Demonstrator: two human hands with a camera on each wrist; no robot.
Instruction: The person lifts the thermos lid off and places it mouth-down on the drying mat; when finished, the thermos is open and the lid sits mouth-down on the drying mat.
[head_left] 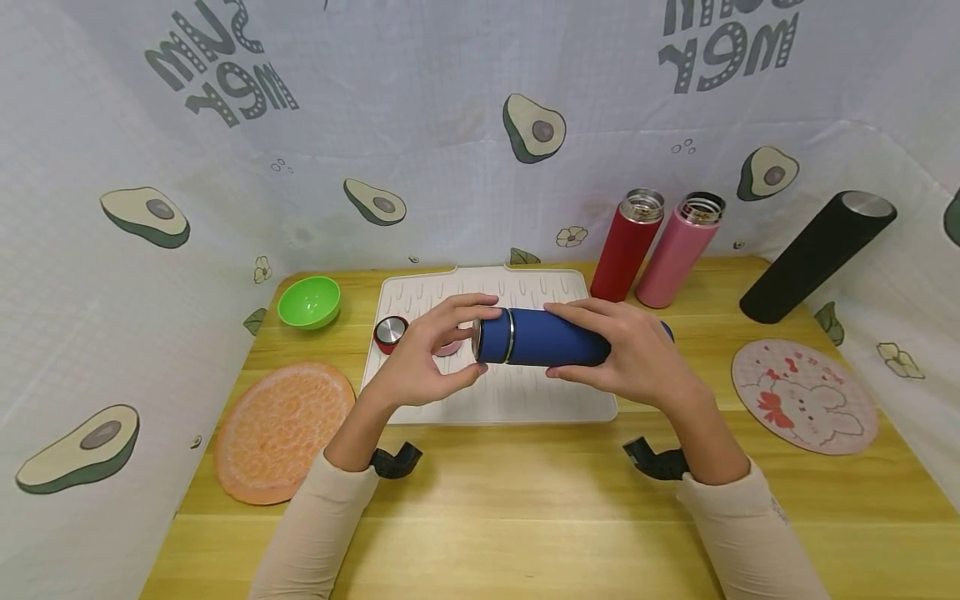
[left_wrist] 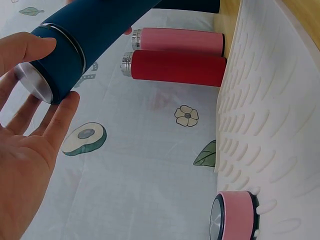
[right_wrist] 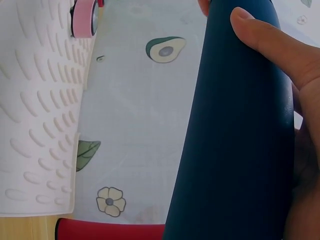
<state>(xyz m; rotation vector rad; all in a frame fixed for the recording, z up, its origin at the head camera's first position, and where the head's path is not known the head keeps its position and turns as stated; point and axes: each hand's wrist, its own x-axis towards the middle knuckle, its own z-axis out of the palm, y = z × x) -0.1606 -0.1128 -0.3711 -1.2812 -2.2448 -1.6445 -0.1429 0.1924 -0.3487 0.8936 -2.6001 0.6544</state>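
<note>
Fingers and thumb of the left hand (head_left: 420,354) had the blue lid (head_left: 492,337) pinched from opposite sides, and at the other end the right hand (head_left: 637,354) was wrapped round the body of the blue bottle (head_left: 562,337); two hands, one bottle, up off the white mat (head_left: 510,408)! Its long axis ran left to right, nearly level across the person's front, lid end pointing left, base poking out right, past the right hand. Down on the mat sat the pink lid (left_wrist: 237,215), with the red lid (head_left: 390,333) to its left. Beyond, the red bottle (head_left: 626,254) and pink bottle (head_left: 678,258) stood side by side, mouths uncovered, the black bottle (head_left: 813,258) farther right.
</note>
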